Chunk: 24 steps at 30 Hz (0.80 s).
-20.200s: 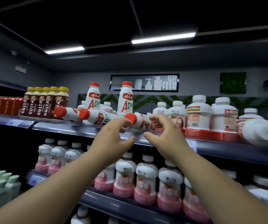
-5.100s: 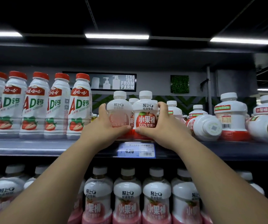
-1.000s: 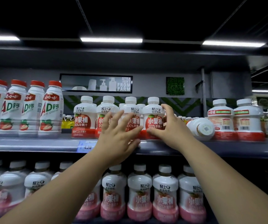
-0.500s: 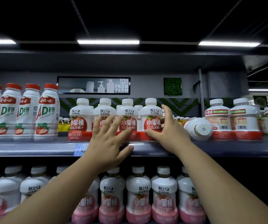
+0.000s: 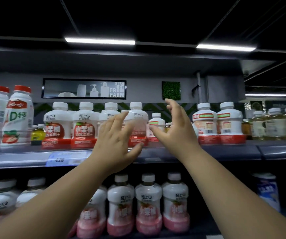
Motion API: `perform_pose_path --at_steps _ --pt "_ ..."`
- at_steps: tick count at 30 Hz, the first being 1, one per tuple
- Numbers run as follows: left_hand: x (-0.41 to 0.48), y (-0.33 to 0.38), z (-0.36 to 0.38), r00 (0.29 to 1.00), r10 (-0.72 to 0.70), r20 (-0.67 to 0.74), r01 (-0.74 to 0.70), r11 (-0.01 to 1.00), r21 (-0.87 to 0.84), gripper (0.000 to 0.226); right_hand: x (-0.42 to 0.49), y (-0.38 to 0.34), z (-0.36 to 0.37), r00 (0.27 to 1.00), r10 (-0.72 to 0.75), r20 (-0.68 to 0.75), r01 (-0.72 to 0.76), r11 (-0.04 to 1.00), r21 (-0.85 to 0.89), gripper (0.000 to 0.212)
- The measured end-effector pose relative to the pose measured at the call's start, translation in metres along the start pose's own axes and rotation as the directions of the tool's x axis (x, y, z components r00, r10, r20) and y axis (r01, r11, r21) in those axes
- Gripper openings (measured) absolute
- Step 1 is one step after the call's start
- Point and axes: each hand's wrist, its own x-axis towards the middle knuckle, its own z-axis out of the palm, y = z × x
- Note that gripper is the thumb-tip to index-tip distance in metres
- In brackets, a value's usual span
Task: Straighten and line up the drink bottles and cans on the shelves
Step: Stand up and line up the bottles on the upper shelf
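Behind the spread-fingered left hand [image 5: 116,144] and right hand [image 5: 175,128] — both empty — apple-juice bottles [image 5: 82,125] blur.

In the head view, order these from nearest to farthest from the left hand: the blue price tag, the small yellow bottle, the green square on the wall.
1. Blue price tag: on the shelf edge, just left of the left hand.
2. Small yellow bottle: farther left, on the shelf.
3. Green square: up right, on the back wall.
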Motion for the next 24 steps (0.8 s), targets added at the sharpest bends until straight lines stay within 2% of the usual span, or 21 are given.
perform_pose_path --at_steps 4,8,12,15,17,20,24 --pt "0.025 0.03 0.021 0.995 -0.086 -0.051 0.085 0.996 -0.021 0.067 -0.018 0.035 -0.012 0.963 0.044 -0.265 -0.069 0.994 -0.088 0.082" --pt "0.035 0.039 0.04 0.961 -0.274 -0.027 0.274 0.962 -0.017 0.07 -0.037 0.064 -0.008 0.931 0.161 -0.328 -0.208 0.971 -0.115 0.074" --pt "0.032 0.045 0.044 0.961 -0.268 -0.069 0.271 0.962 0.036 0.07 -0.045 0.065 -0.002 0.907 0.185 -0.379 -0.241 0.965 -0.105 0.049" --pt "0.031 0.045 0.044 0.957 -0.284 -0.051 0.287 0.956 0.062 0.071 -0.045 0.057 -0.001 0.896 0.256 -0.362 -0.273 0.962 0.004 0.037" --pt "0.03 0.045 0.045 0.959 -0.28 -0.047 0.283 0.957 0.07 0.071 -0.043 0.053 -0.002 0.901 0.222 -0.373 -0.233 0.972 0.016 0.034" --pt "0.028 0.044 0.044 0.959 -0.279 -0.05 0.281 0.958 0.057 0.072 -0.034 0.048 -0.002 0.933 0.186 -0.307 -0.235 0.963 -0.129 0.05" --pt "0.028 0.044 0.045 0.956 -0.288 -0.051 0.291 0.955 0.061 0.071 -0.016 0.044 -0.001 0.949 0.302 -0.091 -0.315 0.904 -0.288 0.071"
